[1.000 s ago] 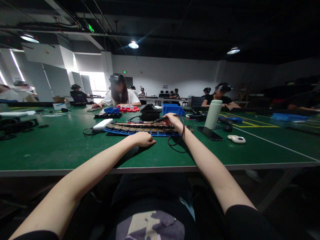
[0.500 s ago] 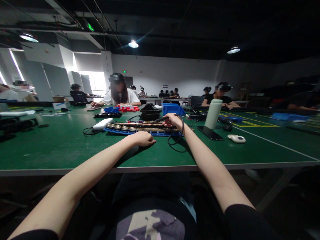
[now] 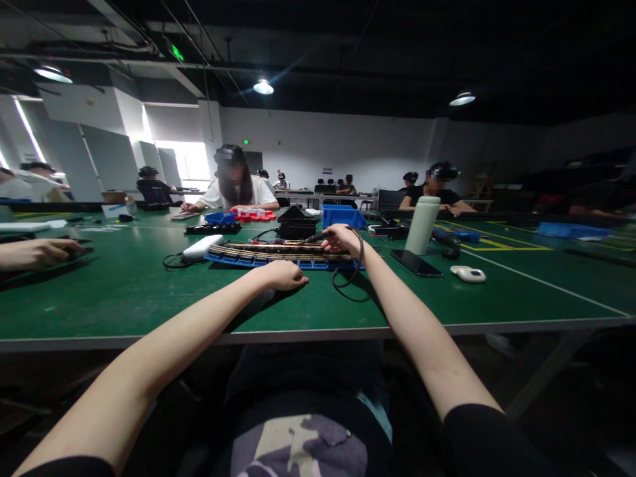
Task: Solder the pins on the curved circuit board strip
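My right hand (image 3: 338, 237) pinches a dark pen-like tool (image 3: 318, 237) with a black cable, which looks like a soldering iron. Its tip points left, over a long blue tray-like assembly (image 3: 238, 260) lined with rows of gold-coloured strips or wires. The cable (image 3: 348, 297) loops over my right wrist and down onto the table. My left hand (image 3: 284, 275) rests at the front edge of the assembly with its fingers curled closed. Whatever those fingers hold, if anything, is hidden from view.
A white device (image 3: 203, 247) with a cord lies left of the assembly. Behind stand a black stand-like object (image 3: 297, 223) and a blue bin (image 3: 342, 216). At right are a pale green bottle (image 3: 422, 226), a phone (image 3: 416, 263) and a small white case (image 3: 468, 274). Co-workers sit around.
Another person's hand has come in at the left edge, over the dark items there. My two hands hold nearly the same place; the view has shifted slightly.
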Tool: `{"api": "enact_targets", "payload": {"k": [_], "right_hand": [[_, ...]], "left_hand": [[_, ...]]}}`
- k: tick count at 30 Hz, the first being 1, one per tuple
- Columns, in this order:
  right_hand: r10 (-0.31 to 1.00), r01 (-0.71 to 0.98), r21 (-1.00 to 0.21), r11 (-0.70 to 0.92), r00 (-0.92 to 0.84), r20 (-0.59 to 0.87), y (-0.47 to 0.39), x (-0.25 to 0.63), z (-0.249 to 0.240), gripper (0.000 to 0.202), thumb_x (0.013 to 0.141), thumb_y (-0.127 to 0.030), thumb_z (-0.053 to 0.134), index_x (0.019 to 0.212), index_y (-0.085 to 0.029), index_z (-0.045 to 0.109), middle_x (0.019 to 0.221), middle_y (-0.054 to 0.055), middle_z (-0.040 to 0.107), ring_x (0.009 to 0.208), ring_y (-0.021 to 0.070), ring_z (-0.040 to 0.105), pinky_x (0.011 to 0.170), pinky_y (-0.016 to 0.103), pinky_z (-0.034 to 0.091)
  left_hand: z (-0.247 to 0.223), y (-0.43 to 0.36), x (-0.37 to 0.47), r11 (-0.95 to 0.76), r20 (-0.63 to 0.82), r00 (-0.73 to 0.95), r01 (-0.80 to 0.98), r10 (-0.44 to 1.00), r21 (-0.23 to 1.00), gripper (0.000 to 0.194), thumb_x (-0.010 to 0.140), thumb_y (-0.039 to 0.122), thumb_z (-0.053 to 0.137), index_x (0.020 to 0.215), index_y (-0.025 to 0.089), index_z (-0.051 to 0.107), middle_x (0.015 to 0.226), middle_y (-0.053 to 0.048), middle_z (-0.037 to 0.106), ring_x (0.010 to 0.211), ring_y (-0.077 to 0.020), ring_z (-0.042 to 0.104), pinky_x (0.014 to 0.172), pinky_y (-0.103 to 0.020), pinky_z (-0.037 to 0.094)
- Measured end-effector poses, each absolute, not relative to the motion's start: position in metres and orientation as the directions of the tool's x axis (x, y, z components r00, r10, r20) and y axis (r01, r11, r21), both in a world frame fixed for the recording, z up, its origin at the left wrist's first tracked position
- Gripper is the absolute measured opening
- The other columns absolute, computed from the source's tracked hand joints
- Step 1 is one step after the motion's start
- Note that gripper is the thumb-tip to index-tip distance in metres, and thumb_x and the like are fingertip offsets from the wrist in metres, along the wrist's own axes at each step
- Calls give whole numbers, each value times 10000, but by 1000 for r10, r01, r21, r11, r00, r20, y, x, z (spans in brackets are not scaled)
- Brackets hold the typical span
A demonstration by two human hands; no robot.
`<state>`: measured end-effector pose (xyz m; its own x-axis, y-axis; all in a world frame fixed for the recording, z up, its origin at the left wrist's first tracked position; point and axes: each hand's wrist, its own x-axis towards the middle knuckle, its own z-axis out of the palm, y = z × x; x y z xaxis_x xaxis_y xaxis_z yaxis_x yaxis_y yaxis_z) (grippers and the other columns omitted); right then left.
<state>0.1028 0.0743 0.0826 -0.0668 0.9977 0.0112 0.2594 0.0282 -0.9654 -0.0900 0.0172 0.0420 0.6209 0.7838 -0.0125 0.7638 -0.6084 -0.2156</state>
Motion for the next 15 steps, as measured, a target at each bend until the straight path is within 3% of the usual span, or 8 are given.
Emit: {"api": "enact_targets", "payload": {"k": [15], "right_hand": [[995, 276, -961, 37, -100, 10, 73, 106, 82, 319, 972, -224, 364, 1182, -113, 577, 568, 39, 671, 476, 122, 620, 502, 190, 454]], "left_hand": [[38, 22, -91, -622, -3, 634, 759, 774, -190, 525, 971, 486, 326, 857, 169, 729, 824, -113, 721, 715, -215, 655, 623, -279, 415]]}}
